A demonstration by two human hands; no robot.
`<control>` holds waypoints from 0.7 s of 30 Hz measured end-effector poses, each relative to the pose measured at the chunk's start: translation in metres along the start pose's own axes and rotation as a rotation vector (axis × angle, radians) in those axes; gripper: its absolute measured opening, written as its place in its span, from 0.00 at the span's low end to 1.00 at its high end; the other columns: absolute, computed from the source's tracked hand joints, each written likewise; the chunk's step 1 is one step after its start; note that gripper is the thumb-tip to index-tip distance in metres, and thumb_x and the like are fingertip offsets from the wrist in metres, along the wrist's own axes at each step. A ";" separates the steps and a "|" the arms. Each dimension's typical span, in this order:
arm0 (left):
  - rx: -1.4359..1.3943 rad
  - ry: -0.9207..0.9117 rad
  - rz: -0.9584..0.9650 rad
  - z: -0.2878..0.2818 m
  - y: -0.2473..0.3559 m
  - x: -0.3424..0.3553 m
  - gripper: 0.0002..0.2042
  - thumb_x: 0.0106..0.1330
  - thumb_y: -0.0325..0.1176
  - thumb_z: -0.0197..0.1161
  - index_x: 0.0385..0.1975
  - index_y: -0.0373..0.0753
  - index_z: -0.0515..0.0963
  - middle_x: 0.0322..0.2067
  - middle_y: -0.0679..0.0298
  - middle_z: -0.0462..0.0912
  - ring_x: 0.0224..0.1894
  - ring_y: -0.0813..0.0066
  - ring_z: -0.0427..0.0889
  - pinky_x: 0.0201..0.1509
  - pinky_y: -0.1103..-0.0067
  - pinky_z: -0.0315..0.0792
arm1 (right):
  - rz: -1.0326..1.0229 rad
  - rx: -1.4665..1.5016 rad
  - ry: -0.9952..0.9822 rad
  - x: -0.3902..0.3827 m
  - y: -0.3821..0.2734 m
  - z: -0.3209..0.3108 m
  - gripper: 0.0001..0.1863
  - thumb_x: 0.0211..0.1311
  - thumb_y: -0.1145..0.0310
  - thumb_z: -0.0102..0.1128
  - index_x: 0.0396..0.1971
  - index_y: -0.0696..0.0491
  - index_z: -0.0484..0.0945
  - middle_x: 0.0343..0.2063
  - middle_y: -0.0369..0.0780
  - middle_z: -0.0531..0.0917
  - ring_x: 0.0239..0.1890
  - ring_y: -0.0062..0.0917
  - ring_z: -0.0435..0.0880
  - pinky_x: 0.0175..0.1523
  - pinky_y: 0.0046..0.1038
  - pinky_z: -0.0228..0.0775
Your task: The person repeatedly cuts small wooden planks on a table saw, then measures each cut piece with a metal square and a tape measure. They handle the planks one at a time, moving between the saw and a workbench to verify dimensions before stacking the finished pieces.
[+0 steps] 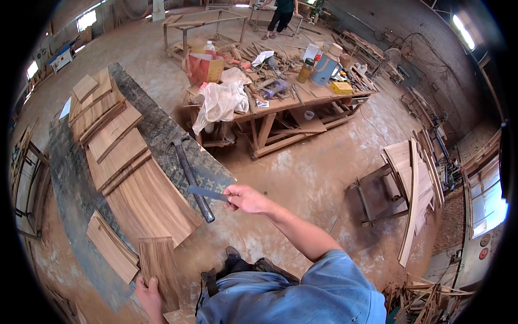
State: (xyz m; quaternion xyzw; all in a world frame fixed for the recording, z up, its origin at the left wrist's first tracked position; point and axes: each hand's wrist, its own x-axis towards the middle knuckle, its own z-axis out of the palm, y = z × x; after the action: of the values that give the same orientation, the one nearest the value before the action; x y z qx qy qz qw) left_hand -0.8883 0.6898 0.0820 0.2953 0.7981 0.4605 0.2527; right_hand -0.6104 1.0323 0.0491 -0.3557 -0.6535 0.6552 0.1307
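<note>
My left hand (pixel 148 296) grips the lower edge of a brown wood board (pixel 157 264), its thumb lying on the face. My right hand (pixel 246 198) is closed on one end of a flat, blue-grey strip like a blade (pixel 206 193), which points left over the handle of a hammer (pixel 189 171). The hammer rests on a dark printed panel (pixel 162 121), head away from me. Beyond the held board, overlapping wood boards (pixel 145 197) run in a row up the panel. A small stack of narrower boards (pixel 111 243) lies beside the held one.
Ahead stands a cluttered workbench (pixel 291 108) with tools, a blue jug (pixel 325 67) and a white plastic bag (pixel 221 102). To the right, long boards (pixel 413 189) lean on a dark stand. Scrap wood (pixel 426 302) is heaped at lower right. Another person (pixel 283 13) stands far off.
</note>
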 end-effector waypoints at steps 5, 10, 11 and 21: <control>0.084 -0.024 0.042 -0.009 -0.003 0.017 0.12 0.59 0.30 0.60 0.38 0.27 0.76 0.30 0.56 0.82 0.33 0.71 0.78 0.44 0.75 0.73 | -0.097 -0.147 0.030 -0.023 -0.050 0.019 0.12 0.69 0.70 0.52 0.48 0.55 0.79 0.28 0.33 0.81 0.27 0.14 0.75 0.34 0.20 0.70; 0.278 -0.063 0.109 -0.020 0.025 0.030 0.15 0.59 0.36 0.61 0.39 0.29 0.77 0.30 0.48 0.82 0.33 0.62 0.81 0.41 0.72 0.74 | -0.194 -0.139 0.080 -0.029 -0.068 0.036 0.11 0.68 0.71 0.54 0.47 0.55 0.79 0.29 0.35 0.83 0.32 0.16 0.81 0.39 0.21 0.75; 0.334 -0.072 0.066 -0.023 0.033 0.032 0.15 0.59 0.35 0.61 0.39 0.30 0.78 0.29 0.48 0.82 0.32 0.63 0.82 0.39 0.71 0.75 | -0.177 -0.136 0.089 -0.033 -0.079 0.040 0.10 0.68 0.72 0.54 0.46 0.56 0.80 0.29 0.35 0.84 0.32 0.16 0.81 0.40 0.22 0.76; 0.315 -0.159 0.042 -0.040 0.046 0.035 0.15 0.58 0.37 0.69 0.38 0.32 0.80 0.28 0.54 0.85 0.31 0.69 0.84 0.38 0.75 0.75 | -0.455 -0.694 0.019 -0.026 -0.135 0.062 0.07 0.59 0.69 0.63 0.31 0.58 0.83 0.20 0.42 0.80 0.22 0.26 0.80 0.29 0.26 0.70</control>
State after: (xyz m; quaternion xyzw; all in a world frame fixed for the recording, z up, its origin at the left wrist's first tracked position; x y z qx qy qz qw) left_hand -0.9290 0.7089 0.1358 0.3832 0.8316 0.3101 0.2559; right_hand -0.6707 0.9832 0.1786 -0.2310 -0.8964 0.3472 0.1505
